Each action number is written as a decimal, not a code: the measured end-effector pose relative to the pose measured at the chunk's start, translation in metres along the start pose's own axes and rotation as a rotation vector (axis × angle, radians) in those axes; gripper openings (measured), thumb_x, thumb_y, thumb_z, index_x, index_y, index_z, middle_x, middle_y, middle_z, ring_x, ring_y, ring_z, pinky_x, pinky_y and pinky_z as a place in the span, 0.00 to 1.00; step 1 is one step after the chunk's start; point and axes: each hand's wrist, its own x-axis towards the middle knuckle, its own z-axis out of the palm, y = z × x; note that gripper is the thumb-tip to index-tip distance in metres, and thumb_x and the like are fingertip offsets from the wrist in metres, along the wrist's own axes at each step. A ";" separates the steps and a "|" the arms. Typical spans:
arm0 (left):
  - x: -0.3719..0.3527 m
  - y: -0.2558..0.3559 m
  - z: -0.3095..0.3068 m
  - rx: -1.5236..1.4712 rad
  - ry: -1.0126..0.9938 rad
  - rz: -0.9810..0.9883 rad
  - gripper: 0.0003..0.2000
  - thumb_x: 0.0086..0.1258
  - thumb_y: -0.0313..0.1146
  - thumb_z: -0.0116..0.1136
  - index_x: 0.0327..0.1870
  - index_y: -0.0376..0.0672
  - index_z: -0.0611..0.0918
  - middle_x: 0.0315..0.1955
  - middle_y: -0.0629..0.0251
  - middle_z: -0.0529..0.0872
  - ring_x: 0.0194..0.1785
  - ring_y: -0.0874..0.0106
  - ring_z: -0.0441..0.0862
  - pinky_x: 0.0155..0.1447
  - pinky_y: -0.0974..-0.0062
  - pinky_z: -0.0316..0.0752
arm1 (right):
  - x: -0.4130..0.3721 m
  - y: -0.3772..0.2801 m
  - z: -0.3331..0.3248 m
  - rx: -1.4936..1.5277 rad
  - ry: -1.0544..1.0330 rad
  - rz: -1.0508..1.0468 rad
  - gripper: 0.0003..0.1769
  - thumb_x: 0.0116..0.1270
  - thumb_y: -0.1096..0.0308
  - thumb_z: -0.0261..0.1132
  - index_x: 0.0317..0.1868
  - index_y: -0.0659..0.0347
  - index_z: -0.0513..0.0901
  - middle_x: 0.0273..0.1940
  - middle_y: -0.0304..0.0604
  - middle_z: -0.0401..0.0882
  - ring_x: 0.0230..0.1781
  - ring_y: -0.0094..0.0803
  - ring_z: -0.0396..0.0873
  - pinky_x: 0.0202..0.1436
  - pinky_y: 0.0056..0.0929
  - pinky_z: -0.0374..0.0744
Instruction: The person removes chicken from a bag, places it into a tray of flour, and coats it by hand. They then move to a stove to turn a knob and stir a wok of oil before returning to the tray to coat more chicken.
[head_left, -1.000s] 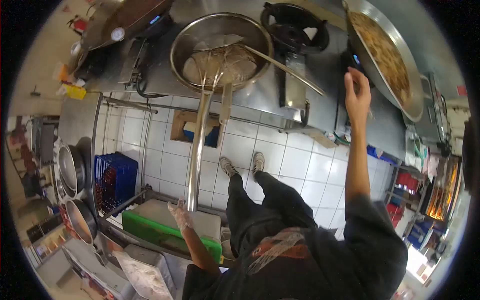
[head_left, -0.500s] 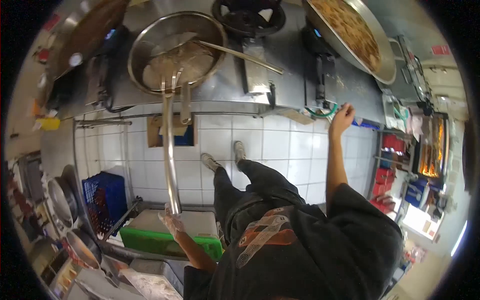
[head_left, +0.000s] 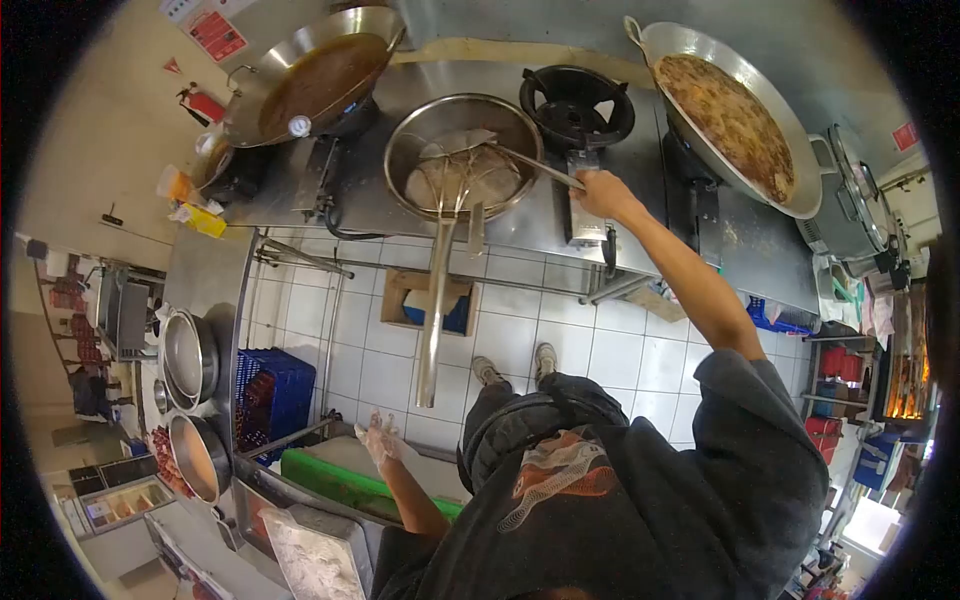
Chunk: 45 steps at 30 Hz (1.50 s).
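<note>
Ladle handle (head_left: 535, 167) is sitting in my closed right hand (head_left: 600, 190) at the rim of the wok (head_left: 520, 115). I'm judging this the grasping step, calling for a level lift. Left hand (head_left: 380, 437) is hanging open, well apart from the wok.

Long-handled steel ladle (head_left: 515, 160): head rests on the wire skimmer (head_left: 455, 185) inside the round steel wok (head_left: 390, 165). Handle slants right across the rim, its end gripped in the right hand (head_left: 600, 190).

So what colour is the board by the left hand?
The board is green, head view.
</note>
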 end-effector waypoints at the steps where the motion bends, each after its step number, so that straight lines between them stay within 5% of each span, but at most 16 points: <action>1: -0.002 0.003 -0.001 -0.022 0.009 -0.009 0.33 0.77 0.43 0.51 0.77 0.46 0.52 0.74 0.48 0.62 0.57 0.46 0.80 0.42 0.62 0.76 | -0.015 -0.017 -0.011 -0.031 0.003 0.017 0.21 0.66 0.55 0.66 0.46 0.68 0.83 0.46 0.64 0.83 0.51 0.59 0.81 0.56 0.51 0.79; 5: 0.033 0.002 -0.020 0.006 0.042 -0.067 0.27 0.79 0.49 0.46 0.70 0.41 0.69 0.71 0.48 0.65 0.58 0.44 0.79 0.40 0.61 0.76 | -0.042 -0.046 -0.048 -0.148 0.006 0.032 0.21 0.67 0.57 0.63 0.42 0.71 0.85 0.44 0.66 0.83 0.49 0.59 0.82 0.55 0.51 0.79; 8: 0.052 0.011 -0.026 -0.001 -0.059 -0.108 0.48 0.72 0.33 0.61 0.79 0.55 0.35 0.73 0.50 0.66 0.56 0.45 0.81 0.43 0.55 0.75 | -0.055 -0.057 -0.071 -0.182 -0.065 0.044 0.20 0.68 0.57 0.62 0.46 0.69 0.84 0.45 0.65 0.83 0.49 0.59 0.82 0.54 0.50 0.78; 11: 0.047 0.033 -0.002 0.056 0.013 -0.086 0.48 0.71 0.33 0.60 0.79 0.56 0.35 0.72 0.49 0.66 0.55 0.46 0.81 0.44 0.54 0.76 | -0.079 -0.076 -0.107 -0.112 -0.170 0.143 0.21 0.69 0.57 0.61 0.48 0.69 0.84 0.45 0.63 0.84 0.50 0.57 0.82 0.53 0.46 0.78; 14: 0.057 0.036 0.005 0.112 -0.008 -0.066 0.26 0.80 0.48 0.44 0.72 0.44 0.66 0.73 0.45 0.61 0.68 0.48 0.71 0.64 0.50 0.69 | -0.115 -0.076 -0.132 -0.103 -0.104 0.150 0.23 0.69 0.54 0.63 0.51 0.67 0.84 0.47 0.61 0.84 0.52 0.54 0.82 0.57 0.44 0.77; 17: 0.118 0.020 -0.029 0.027 -0.092 -0.207 0.47 0.71 0.34 0.60 0.79 0.55 0.37 0.73 0.45 0.64 0.60 0.47 0.79 0.53 0.51 0.75 | -0.151 -0.072 -0.151 -0.082 0.100 0.181 0.25 0.68 0.52 0.64 0.55 0.65 0.82 0.51 0.59 0.83 0.56 0.52 0.80 0.59 0.43 0.76; 18: 0.122 0.015 -0.033 0.019 -0.120 -0.187 0.47 0.70 0.35 0.61 0.79 0.54 0.37 0.73 0.43 0.63 0.61 0.47 0.78 0.57 0.51 0.74 | -0.157 -0.072 -0.162 0.020 0.044 0.224 0.25 0.67 0.53 0.67 0.58 0.63 0.81 0.54 0.58 0.82 0.55 0.50 0.81 0.58 0.41 0.76; 21: 0.086 0.030 0.003 0.195 0.037 -0.208 0.25 0.78 0.41 0.49 0.71 0.39 0.68 0.70 0.41 0.61 0.64 0.49 0.74 0.61 0.61 0.77 | -0.187 -0.068 -0.193 -0.012 0.175 0.152 0.22 0.67 0.58 0.68 0.57 0.62 0.82 0.51 0.55 0.83 0.50 0.43 0.82 0.54 0.38 0.77; 25: 0.068 0.021 0.008 0.300 0.115 -0.104 0.22 0.75 0.36 0.53 0.66 0.33 0.71 0.50 0.45 0.73 0.49 0.55 0.79 0.51 0.65 0.81 | -0.235 -0.046 -0.243 0.068 0.384 0.185 0.21 0.69 0.62 0.67 0.60 0.60 0.79 0.40 0.41 0.82 0.33 0.23 0.74 0.38 0.28 0.74; 27: 0.129 -0.024 -0.046 0.377 -0.013 0.001 0.21 0.74 0.34 0.56 0.64 0.33 0.73 0.46 0.49 0.75 0.45 0.57 0.80 0.51 0.61 0.82 | -0.261 -0.024 -0.272 0.110 0.405 0.297 0.21 0.70 0.62 0.66 0.60 0.59 0.79 0.35 0.36 0.79 0.27 0.19 0.69 0.32 0.25 0.70; 30: 0.143 -0.049 -0.061 0.253 0.056 -0.174 0.23 0.70 0.32 0.60 0.65 0.35 0.74 0.49 0.48 0.80 0.50 0.56 0.81 0.54 0.58 0.80 | -0.294 0.030 -0.302 0.128 0.471 0.389 0.18 0.70 0.63 0.66 0.58 0.58 0.80 0.34 0.38 0.79 0.26 0.22 0.70 0.33 0.28 0.70; 32: 0.085 -0.046 -0.050 0.679 -0.172 0.062 0.25 0.72 0.36 0.59 0.67 0.34 0.72 0.57 0.49 0.76 0.55 0.57 0.77 0.57 0.63 0.79 | -0.308 0.058 -0.314 0.050 0.552 0.422 0.15 0.69 0.64 0.66 0.54 0.58 0.82 0.39 0.47 0.84 0.32 0.32 0.80 0.40 0.38 0.77; 36: 0.030 -0.066 -0.027 1.168 -0.263 0.437 0.26 0.67 0.36 0.64 0.63 0.34 0.74 0.54 0.49 0.79 0.55 0.55 0.78 0.58 0.62 0.78 | -0.334 0.141 -0.332 -0.225 0.504 0.497 0.13 0.65 0.67 0.68 0.48 0.60 0.84 0.40 0.55 0.84 0.37 0.45 0.84 0.45 0.39 0.78; 40: 0.006 -0.105 -0.013 1.469 -0.183 0.704 0.26 0.58 0.33 0.74 0.57 0.34 0.79 0.49 0.47 0.82 0.51 0.51 0.80 0.56 0.60 0.79 | -0.351 0.194 -0.349 -0.427 0.308 0.633 0.12 0.62 0.69 0.68 0.46 0.60 0.86 0.44 0.55 0.85 0.48 0.50 0.83 0.52 0.43 0.78; 43: 0.001 -0.124 -0.006 1.531 -0.263 0.750 0.25 0.59 0.34 0.73 0.56 0.34 0.79 0.47 0.47 0.82 0.50 0.52 0.81 0.54 0.60 0.79 | -0.357 0.215 -0.345 -0.536 0.348 0.600 0.10 0.62 0.68 0.69 0.44 0.59 0.87 0.40 0.53 0.86 0.44 0.50 0.83 0.50 0.42 0.78; 45: 0.009 -0.133 -0.005 1.623 -0.462 0.970 0.23 0.63 0.35 0.67 0.59 0.38 0.78 0.52 0.48 0.80 0.53 0.51 0.80 0.57 0.56 0.77 | -0.345 0.217 -0.348 -0.497 0.235 0.675 0.11 0.60 0.70 0.67 0.44 0.57 0.87 0.46 0.51 0.86 0.49 0.49 0.83 0.54 0.43 0.78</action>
